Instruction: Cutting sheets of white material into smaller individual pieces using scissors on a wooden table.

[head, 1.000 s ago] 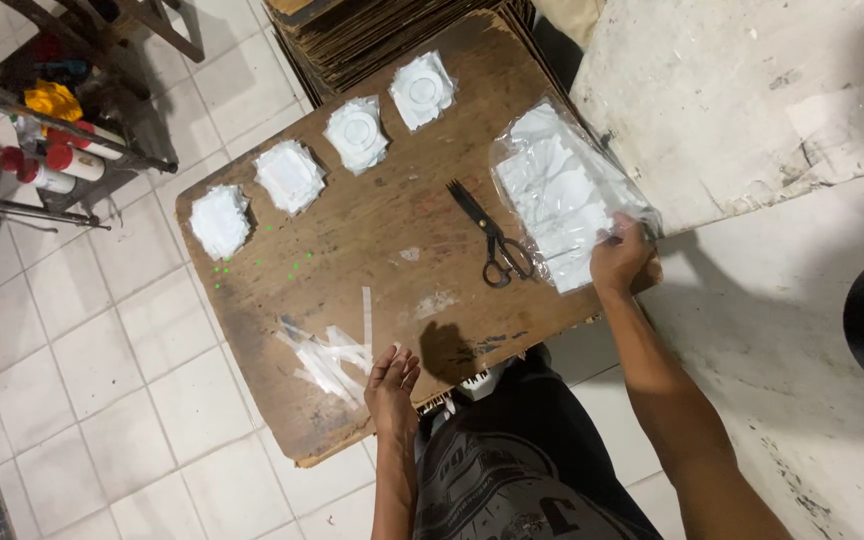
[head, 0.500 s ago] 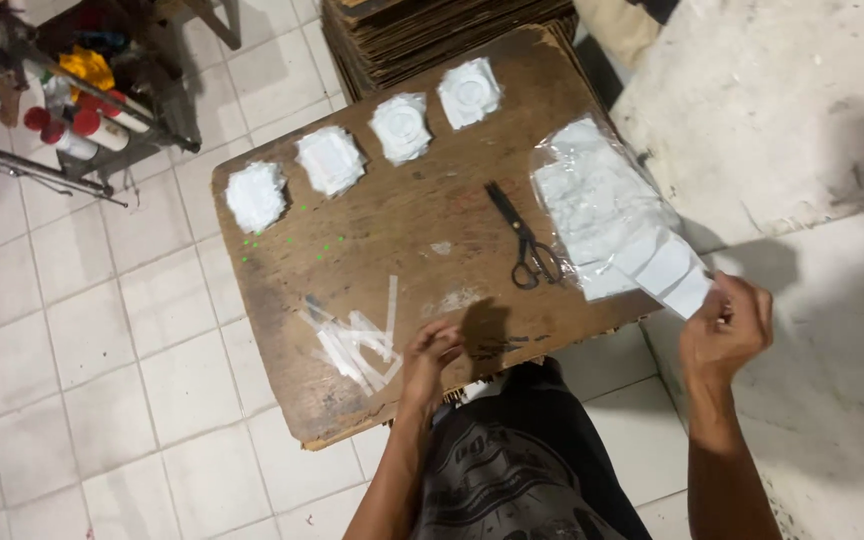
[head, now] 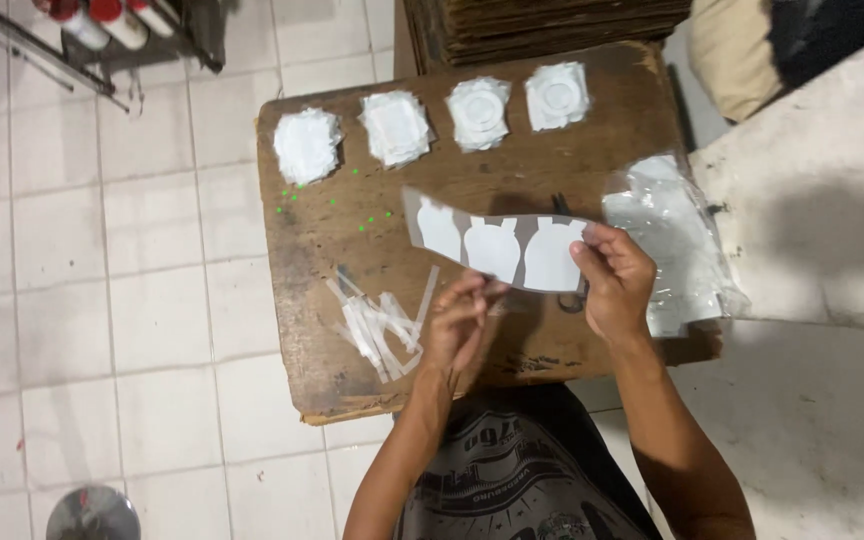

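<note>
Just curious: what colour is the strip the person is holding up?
Grey strip with white vase-like shapes, seen in the head view.
</note>
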